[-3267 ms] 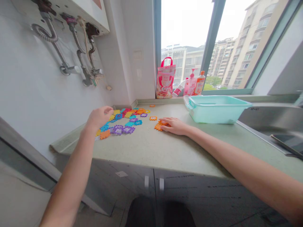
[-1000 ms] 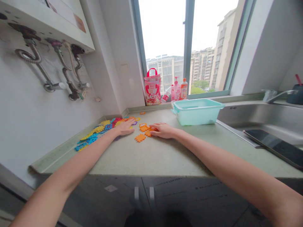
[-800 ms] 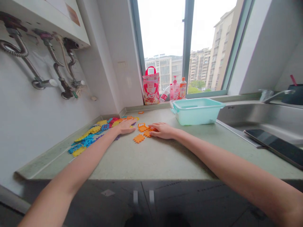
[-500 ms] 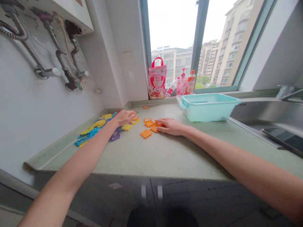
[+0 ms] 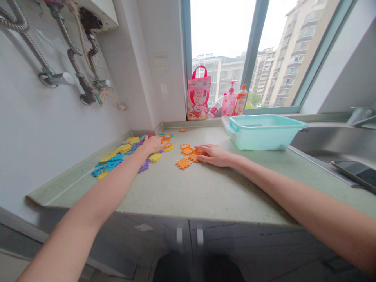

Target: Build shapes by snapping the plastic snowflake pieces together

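Observation:
My left hand (image 5: 153,144) reaches over the right end of a pile of toothed plastic building pieces, its fingers stretched out. An orange piece (image 5: 167,137) lies at its fingertips, and a yellow piece (image 5: 155,157) sits just below. Blue pieces (image 5: 113,159) and purple pieces (image 5: 143,167) make up more of the pile, partly hidden behind my left forearm. My right hand (image 5: 216,155) lies flat on the counter with its fingers spread, resting on the edge of a small group of orange pieces. One orange piece (image 5: 183,163) lies at the near side of that group.
A mint-green plastic basin (image 5: 258,135) stands on the counter (image 5: 176,192) beside the sink (image 5: 320,137). A dark phone (image 5: 355,174) lies at the sink's edge. On the windowsill are a pink bag (image 5: 198,98), a pump bottle (image 5: 229,102) and an orange-capped bottle (image 5: 240,101).
My left fingers have gone from bent together to stretched out over the pieces. My right hand stays on the orange group. The camera view has shifted slightly.

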`<state>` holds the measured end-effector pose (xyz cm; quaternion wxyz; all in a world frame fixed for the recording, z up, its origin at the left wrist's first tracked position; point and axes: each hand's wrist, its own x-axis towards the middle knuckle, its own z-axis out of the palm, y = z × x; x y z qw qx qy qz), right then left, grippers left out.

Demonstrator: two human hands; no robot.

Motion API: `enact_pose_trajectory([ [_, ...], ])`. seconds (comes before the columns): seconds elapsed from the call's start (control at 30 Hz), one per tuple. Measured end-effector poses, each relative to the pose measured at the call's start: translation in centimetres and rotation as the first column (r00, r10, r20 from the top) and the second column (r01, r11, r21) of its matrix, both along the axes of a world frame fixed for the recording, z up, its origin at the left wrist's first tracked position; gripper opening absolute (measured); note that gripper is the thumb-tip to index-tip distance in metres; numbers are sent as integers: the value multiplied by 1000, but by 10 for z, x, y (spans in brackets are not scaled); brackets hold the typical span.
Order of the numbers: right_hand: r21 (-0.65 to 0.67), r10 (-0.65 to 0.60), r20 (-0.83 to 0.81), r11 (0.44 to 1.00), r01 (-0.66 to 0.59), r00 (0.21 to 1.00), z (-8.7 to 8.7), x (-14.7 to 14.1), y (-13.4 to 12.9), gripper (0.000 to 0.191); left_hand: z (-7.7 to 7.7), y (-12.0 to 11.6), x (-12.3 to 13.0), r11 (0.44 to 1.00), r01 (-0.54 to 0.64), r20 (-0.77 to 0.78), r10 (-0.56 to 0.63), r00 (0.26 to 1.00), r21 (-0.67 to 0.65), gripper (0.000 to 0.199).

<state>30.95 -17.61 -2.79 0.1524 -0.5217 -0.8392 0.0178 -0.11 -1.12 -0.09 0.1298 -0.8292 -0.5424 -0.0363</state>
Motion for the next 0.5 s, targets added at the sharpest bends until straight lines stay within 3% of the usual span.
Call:
enact_pose_trajectory([
  [0.17, -8, -6, -10, 1000, 6, 1000, -1, 0, 0, 67, -4, 0, 7, 987, 157, 88, -154, 984, -30, 69],
  [0.27, -19, 3, -22, 1000, -4, 1000, -1, 1, 1, 67, -4, -3, 11, 925, 365, 246, -331, 911, -106, 62],
  [0.33, -20, 8, -30, 1000, -9, 1000, -1, 1, 1, 66, -1, -5, 11, 897, 437, 353, -389, 851, -63, 57],
  [0.4, -17, 11, -29, 1000, -12, 1000, -1, 1, 1, 66, 3, -5, 9, 916, 399, 392, -378, 838, 31, 53],
  [0.5, -19, 17, -23, 1000, -18, 1000, 1, 1, 1, 65, 8, -1, -1, 964, 236, 318, -263, 911, 122, 46],
])
